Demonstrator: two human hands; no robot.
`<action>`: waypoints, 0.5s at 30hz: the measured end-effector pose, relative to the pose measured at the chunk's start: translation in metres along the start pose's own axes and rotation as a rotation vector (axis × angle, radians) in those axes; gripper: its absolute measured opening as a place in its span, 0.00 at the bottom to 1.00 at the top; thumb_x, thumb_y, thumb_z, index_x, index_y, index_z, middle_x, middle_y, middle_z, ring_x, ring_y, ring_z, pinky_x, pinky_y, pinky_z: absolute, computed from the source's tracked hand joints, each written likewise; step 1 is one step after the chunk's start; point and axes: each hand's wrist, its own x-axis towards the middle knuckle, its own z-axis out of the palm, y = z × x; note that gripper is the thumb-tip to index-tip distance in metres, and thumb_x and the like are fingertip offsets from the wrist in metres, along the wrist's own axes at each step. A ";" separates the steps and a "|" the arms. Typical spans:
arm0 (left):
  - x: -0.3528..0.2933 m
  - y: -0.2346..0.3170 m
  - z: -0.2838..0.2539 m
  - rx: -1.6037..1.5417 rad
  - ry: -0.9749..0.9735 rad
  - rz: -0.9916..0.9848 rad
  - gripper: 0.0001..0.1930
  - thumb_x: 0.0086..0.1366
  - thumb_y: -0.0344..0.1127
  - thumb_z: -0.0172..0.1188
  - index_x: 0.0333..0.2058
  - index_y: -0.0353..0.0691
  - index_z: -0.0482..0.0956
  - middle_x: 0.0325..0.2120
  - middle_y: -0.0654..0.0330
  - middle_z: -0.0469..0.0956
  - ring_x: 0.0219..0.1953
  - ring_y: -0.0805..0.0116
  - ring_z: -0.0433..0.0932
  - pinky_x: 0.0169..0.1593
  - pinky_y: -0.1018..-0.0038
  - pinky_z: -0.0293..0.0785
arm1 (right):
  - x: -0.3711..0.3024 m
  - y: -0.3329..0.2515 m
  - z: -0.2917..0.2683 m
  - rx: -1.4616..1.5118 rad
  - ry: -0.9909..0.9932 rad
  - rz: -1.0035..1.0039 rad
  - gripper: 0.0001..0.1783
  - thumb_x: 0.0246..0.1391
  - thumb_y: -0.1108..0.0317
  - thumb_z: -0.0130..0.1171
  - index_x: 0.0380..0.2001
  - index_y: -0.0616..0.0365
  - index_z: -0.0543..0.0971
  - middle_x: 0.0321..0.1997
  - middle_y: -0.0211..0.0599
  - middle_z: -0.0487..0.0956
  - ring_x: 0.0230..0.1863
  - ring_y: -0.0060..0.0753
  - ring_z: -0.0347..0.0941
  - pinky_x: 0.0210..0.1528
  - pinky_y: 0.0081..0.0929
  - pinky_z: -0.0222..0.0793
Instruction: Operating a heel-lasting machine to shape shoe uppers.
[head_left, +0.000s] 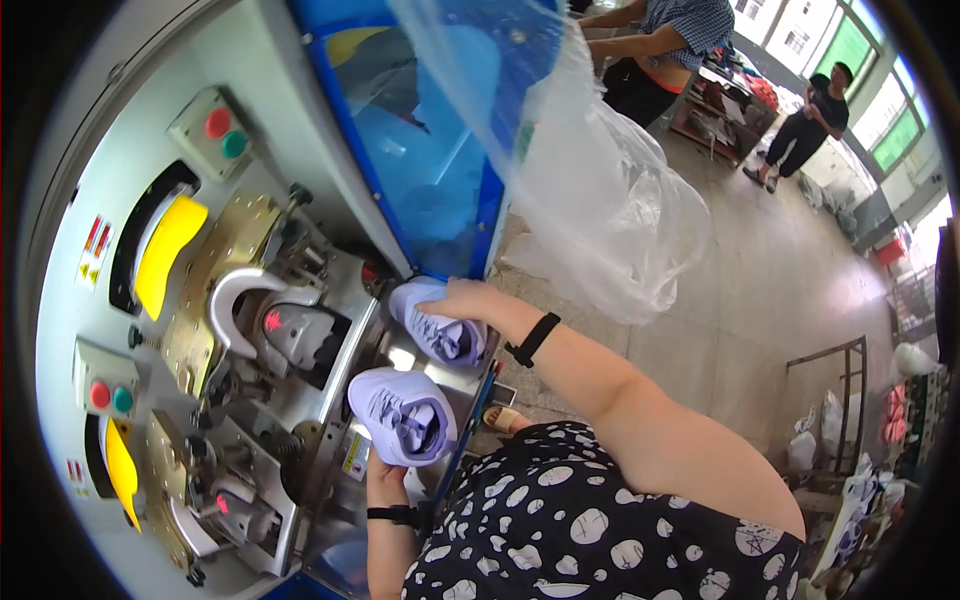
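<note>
Two lavender lace-up sneakers are in front of me at the machine's metal front ledge (405, 355). My left hand (385, 472) grips the nearer sneaker (402, 415) from below; most of its fingers are hidden behind the shoe. That sneaker tilts so its opening and laces face me. My right hand (462, 300) is closed over the side of the farther sneaker (440, 335), which rests on or just above the ledge. Left of the shoes, the machine has two stations, each with a grey toe-shaped form, the upper form (295, 335) and the lower form (240, 515), both bearing red light marks.
A button box (212, 132) and a second button box (108, 385) sit on the machine panel. Clear plastic sheeting (610, 190) hangs beside a blue-framed panel (400, 150). One person (665, 40) works beyond it; another person (810, 115) stands farther back. A metal rack (840, 400) stands at right.
</note>
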 end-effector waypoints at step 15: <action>0.039 0.003 0.016 0.091 0.142 0.019 0.33 0.66 0.52 0.48 0.65 0.46 0.53 0.64 0.57 0.57 0.65 0.58 0.56 0.67 0.57 0.50 | 0.004 0.039 0.034 0.785 -0.445 -0.087 0.62 0.30 0.36 0.71 0.60 0.71 0.59 0.58 0.56 0.69 0.58 0.42 0.67 0.58 0.31 0.64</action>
